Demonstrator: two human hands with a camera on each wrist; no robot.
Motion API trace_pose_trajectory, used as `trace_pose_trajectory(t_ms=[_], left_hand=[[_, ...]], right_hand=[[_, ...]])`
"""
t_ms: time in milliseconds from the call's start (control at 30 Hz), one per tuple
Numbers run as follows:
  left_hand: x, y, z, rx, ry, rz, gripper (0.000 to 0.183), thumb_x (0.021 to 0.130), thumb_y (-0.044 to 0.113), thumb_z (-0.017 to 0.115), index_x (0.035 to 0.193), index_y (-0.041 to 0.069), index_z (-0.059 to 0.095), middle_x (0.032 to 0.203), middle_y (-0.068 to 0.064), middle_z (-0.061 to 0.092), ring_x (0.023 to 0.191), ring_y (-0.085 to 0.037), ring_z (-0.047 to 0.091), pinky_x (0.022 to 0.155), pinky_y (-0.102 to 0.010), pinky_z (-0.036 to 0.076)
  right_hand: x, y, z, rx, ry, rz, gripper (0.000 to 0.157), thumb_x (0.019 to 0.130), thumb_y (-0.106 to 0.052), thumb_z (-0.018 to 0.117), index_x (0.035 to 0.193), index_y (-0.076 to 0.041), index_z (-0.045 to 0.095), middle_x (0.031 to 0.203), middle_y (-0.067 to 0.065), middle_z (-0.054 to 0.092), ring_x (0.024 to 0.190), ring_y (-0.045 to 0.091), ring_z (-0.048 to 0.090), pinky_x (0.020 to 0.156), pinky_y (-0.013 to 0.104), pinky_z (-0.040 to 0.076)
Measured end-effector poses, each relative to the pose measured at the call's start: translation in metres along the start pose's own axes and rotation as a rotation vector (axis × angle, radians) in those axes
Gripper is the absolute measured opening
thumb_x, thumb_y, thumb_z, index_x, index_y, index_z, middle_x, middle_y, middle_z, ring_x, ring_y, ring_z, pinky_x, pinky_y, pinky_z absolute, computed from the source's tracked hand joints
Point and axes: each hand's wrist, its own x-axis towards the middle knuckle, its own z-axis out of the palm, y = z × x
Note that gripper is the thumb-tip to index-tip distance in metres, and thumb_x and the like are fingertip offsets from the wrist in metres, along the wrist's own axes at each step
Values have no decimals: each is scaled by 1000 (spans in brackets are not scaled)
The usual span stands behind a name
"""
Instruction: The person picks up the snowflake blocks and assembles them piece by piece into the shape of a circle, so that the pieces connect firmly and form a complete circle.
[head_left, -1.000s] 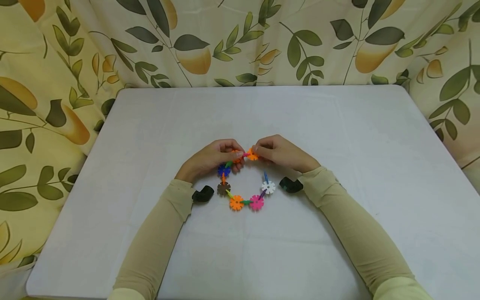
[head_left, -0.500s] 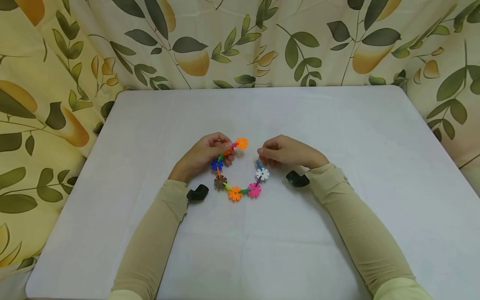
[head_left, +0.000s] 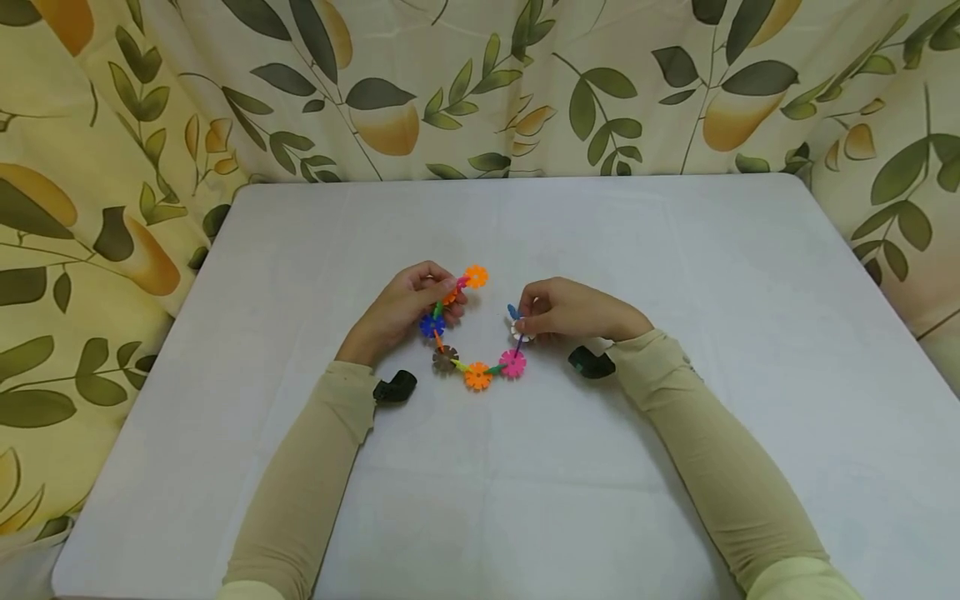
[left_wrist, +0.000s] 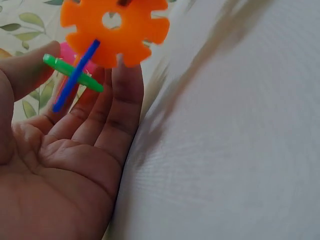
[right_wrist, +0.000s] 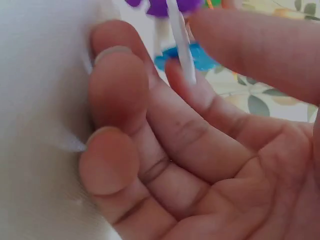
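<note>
A chain of notched plastic discs in several colours curves between the hands as an open ring. My left hand [head_left: 405, 312] pinches an orange-red disc [head_left: 450, 296] near one end, with a pink disc [head_left: 462, 283] and an orange disc [head_left: 476, 276] beyond it. At the other end my right hand [head_left: 581, 308] pinches a white disc [head_left: 517, 331], which is partly hidden by its fingers. A light blue disc [head_left: 513, 312] sticks out past it. Seen edge-on in the right wrist view, the white disc [right_wrist: 182, 45] lies between thumb and finger.
The chain's lower arc has a pink disc [head_left: 513, 364], an orange disc [head_left: 477, 377] and a brown disc [head_left: 446, 359]. Black wrist cameras [head_left: 396, 387] jut from both sleeves. A white-covered table [head_left: 645, 500] lies beneath, with a leaf-patterned curtain [head_left: 480, 83] behind.
My right hand has let go of the orange end disc and now pinches the white one. My left hand has moved left with its end of the chain. The lower arc has shifted away from me.
</note>
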Motion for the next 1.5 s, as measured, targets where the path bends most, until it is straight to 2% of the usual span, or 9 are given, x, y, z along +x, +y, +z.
trace_pose_trajectory(t_ms=[233, 333, 467, 567, 667, 800, 1000, 1233, 1500], left_hand=[[-1, 2, 0, 63, -38, -59, 12, 110, 12, 62, 107, 0, 61, 106, -17, 77, 91, -24, 74, 91, -36, 59], [-2, 5, 2, 112, -57, -79, 13, 109, 15, 65, 105, 2, 62, 103, -11, 77, 90, -22, 69, 85, -31, 56], [-2, 6, 4, 141, -63, -92, 14, 107, 16, 67, 109, 3, 62, 103, -9, 76, 87, -21, 64, 77, -30, 51], [-1, 7, 6, 141, -46, -112, 19, 108, 18, 67, 118, 3, 61, 107, -11, 76, 92, -22, 66, 81, -30, 53], [0, 7, 7, 145, -27, -132, 26, 110, 22, 63, 128, 3, 61, 111, -13, 76, 97, -23, 68, 87, -30, 55], [2, 6, 9, 163, -18, -141, 28, 113, 23, 58, 130, 2, 64, 112, -15, 75, 101, -25, 69, 92, -31, 56], [2, 5, 11, 195, -2, -122, 23, 111, 20, 60, 126, 3, 68, 104, -10, 73, 92, -23, 64, 85, -31, 53], [2, 5, 12, 199, -19, -97, 20, 110, 17, 61, 121, 3, 70, 100, -9, 70, 86, -21, 62, 77, -30, 54], [2, 7, 15, 234, -17, -110, 20, 110, 19, 63, 119, 2, 71, 99, -11, 74, 88, -21, 65, 80, -30, 53]], right_hand=[[1, 3, -1, 75, 126, -23, 15, 103, -13, 66, 110, -1, 60, 87, 7, 72, 73, 24, 62, 66, 31, 49], [2, 5, -2, 73, 179, -47, 13, 102, -11, 64, 112, -1, 62, 89, 8, 70, 73, 24, 58, 65, 30, 48], [3, 5, -1, 51, 231, -70, 17, 102, -11, 64, 115, -2, 67, 87, 9, 67, 77, 23, 57, 68, 30, 45], [4, 5, 0, 46, 254, -74, 20, 102, -14, 65, 117, -2, 69, 85, 8, 65, 78, 23, 56, 71, 31, 43], [5, 5, 1, 57, 266, -74, 21, 102, -17, 67, 117, -3, 71, 84, 9, 64, 78, 23, 56, 71, 32, 44], [6, 5, 2, 76, 272, -76, 21, 104, -18, 68, 118, -4, 72, 84, 10, 63, 77, 23, 56, 70, 32, 45], [6, 1, 4, 94, 273, -86, 21, 104, -17, 70, 119, -4, 74, 88, 11, 65, 80, 24, 58, 72, 31, 46], [8, 0, 6, 101, 272, -91, 21, 103, -16, 70, 119, -3, 75, 93, 11, 67, 84, 26, 59, 75, 31, 47], [10, 3, 8, 101, 261, -110, 21, 103, -15, 70, 119, -3, 75, 94, 12, 69, 84, 26, 61, 76, 30, 50]])
